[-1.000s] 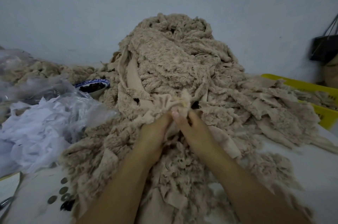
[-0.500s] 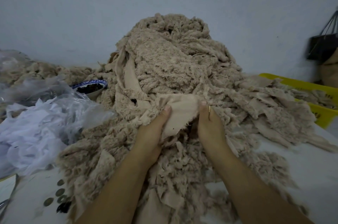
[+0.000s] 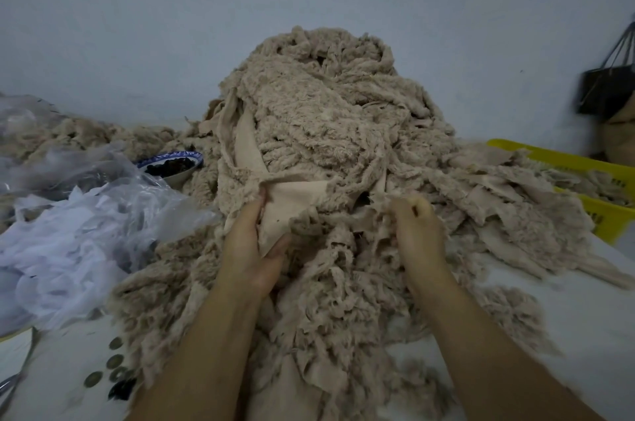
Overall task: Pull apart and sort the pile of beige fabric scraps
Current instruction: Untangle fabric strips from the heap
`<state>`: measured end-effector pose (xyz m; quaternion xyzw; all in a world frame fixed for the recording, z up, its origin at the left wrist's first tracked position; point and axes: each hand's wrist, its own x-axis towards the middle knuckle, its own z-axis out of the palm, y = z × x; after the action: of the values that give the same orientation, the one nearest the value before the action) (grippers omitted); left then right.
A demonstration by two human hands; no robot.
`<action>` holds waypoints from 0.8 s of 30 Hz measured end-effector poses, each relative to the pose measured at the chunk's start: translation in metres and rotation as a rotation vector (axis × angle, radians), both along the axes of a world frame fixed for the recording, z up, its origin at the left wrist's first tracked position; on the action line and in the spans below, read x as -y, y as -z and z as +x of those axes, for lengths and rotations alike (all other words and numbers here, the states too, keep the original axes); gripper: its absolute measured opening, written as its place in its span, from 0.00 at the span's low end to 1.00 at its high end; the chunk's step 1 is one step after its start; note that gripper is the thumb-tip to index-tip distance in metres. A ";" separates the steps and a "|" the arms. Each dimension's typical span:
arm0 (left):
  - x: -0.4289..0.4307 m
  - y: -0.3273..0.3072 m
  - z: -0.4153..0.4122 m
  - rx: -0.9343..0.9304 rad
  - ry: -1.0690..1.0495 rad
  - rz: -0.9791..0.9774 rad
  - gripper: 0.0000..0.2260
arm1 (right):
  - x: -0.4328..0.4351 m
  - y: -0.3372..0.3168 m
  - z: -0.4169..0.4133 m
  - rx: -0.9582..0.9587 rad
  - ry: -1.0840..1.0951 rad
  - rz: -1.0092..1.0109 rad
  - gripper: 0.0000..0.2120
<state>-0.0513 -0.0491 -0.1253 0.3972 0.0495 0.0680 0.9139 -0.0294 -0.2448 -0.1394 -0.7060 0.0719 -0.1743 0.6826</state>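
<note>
A tall pile of beige fleecy fabric scraps [image 3: 330,104] rises in the middle against the wall and spreads over the white table [image 3: 584,310]. My left hand [image 3: 252,245] grips a smooth beige scrap [image 3: 292,204] at the pile's front, thumb under its lower corner. My right hand [image 3: 417,231] is closed on a shaggy strip of the scraps to the right of it. The two hands are apart, with loose tangled scraps between and below them.
A clear plastic bag of white fabric [image 3: 62,242] lies at the left. A blue-rimmed bowl of dark bits [image 3: 171,164] sits behind it. Yellow baskets [image 3: 584,187] holding beige scraps stand at the right. Several coins [image 3: 113,365] lie near the front left. A black bag [image 3: 608,90] hangs on the wall.
My hands have moved apart: the left stays on the smooth scrap, the right has shifted rightward and closed on shaggy scraps. The smooth scrap is stretched wider.
</note>
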 end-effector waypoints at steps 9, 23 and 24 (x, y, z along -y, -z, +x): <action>0.015 0.004 -0.004 0.049 0.255 0.157 0.14 | -0.022 0.004 -0.018 0.061 -0.482 -0.113 0.34; 0.023 0.000 -0.004 -0.001 0.176 0.334 0.32 | -0.021 -0.006 -0.020 0.175 -0.497 -0.072 0.19; 0.023 0.000 -0.005 0.011 0.191 0.368 0.33 | -0.023 -0.005 -0.021 0.173 -0.582 -0.089 0.16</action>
<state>-0.0563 -0.0720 -0.1256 0.5599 -0.0067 -0.0087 0.8285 -0.0501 -0.2218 -0.1344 -0.7086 -0.1994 -0.0338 0.6760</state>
